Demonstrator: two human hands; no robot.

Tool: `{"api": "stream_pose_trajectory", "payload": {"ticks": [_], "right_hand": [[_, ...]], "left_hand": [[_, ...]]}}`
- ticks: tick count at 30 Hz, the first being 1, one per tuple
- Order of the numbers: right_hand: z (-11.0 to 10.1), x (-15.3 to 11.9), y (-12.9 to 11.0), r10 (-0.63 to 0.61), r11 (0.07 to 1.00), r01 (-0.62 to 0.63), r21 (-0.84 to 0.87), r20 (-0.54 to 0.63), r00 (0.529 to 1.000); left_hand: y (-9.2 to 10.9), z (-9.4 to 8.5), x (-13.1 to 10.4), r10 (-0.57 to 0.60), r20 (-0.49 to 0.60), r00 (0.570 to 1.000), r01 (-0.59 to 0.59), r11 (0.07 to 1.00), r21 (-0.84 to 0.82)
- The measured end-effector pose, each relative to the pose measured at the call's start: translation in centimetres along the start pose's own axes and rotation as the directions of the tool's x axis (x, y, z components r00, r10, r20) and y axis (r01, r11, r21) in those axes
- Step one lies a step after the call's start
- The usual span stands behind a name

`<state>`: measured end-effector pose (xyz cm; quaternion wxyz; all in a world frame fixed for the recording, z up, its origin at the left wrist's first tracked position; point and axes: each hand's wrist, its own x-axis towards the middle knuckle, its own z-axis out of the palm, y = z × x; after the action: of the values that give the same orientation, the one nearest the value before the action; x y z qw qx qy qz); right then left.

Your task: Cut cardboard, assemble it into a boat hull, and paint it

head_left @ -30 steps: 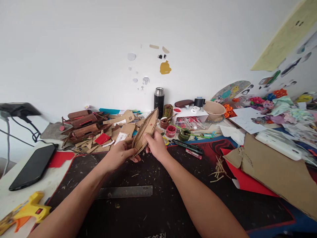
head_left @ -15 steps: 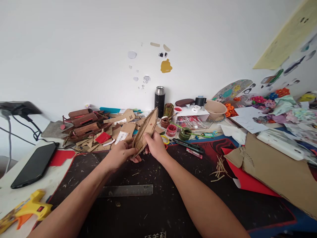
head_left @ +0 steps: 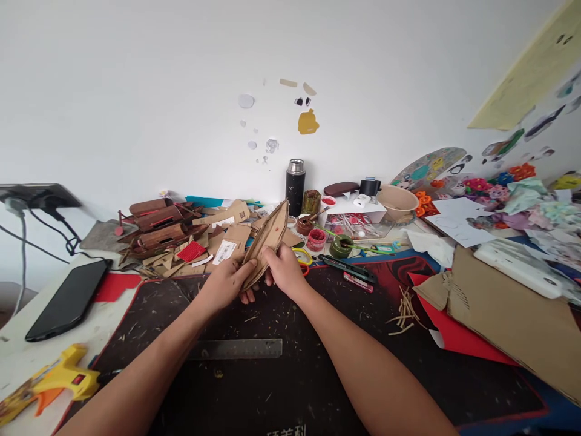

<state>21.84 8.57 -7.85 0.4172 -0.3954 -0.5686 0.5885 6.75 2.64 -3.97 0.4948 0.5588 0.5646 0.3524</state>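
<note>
You are holding the cardboard piece (head_left: 273,230) mid-frame | long way pointing upper right from barely open, pinching fingers | left hand (head_left: 224,282) touching low end, right hand (head_left: 287,270) touching right side

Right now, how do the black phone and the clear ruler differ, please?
The phone is opaque black; the ruler is see-through. The phone is the wider piece, the ruler a narrow strip. The phone lies on the pale tabletop, the ruler on the dark mat. Both lie flat.

Cut-off white characters (head_left: 287,431) ending "美科" mark the mat (head_left: 236,393); barcode label (head_left: 224,252) illegible.
</note>
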Motion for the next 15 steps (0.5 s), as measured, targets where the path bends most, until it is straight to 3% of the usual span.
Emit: {"api": "stream_pose_trajectory", "payload": {"ticks": [8, 15], "right_hand": [[-0.12, 0.08, 0.29, -0.030, 1.000, 0.029, -0.003, -0.045, 0.999], [-0.07, 0.25, 0.69, -0.043, 0.999, 0.043, -0.002, -0.061, 0.997]], "left_hand": [[-0.11, 0.49, -0.37, 0.061, 0.086, 0.994, -0.062, 0.998, 0.000], [-0.52, -0.31, -0.46, -0.001, 0.196, 0.981, 0.024, 0.994, -0.111]]}}
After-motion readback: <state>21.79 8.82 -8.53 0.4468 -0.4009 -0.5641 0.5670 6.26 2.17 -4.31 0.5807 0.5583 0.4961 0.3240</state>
